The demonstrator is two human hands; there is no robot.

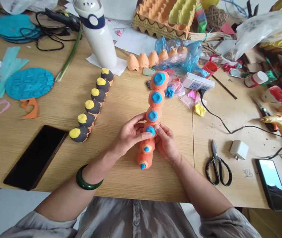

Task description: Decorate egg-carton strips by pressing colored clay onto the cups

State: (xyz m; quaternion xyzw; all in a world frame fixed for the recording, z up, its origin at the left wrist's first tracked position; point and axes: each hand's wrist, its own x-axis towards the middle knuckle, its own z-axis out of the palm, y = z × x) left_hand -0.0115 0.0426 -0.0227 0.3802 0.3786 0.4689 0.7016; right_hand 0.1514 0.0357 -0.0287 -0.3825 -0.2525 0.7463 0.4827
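You have an orange-coated egg-carton strip [156, 107] between both hands, over the near middle of the bench [123, 178]; whether its underside touches the wood cannot be told. Your left hand [131, 134] grasps it from one side, thumb laid on the blue patch [150, 130] of the fourth cup from the far end; your right hand [167, 140] grips the opposite side, thumb against that same cup, some fingers hidden. The step in hand looks to be pressing and spreading blue, clay-like stuff over the cup tops: four carry broad, flattened caps, while the two nearest you hold only small blue dabs [146, 149] ringed by paler, bare carton. The next move seems to call for gentle thumb pressure outward, with your other hand bracing the thin pulp wall. The domed cups look soft and slightly wrinkled at their joins. To your left lies a black-coated strip [95, 107] with yellow tops; beyond, a plain orange strip [153, 59] shows rough, torn edges.
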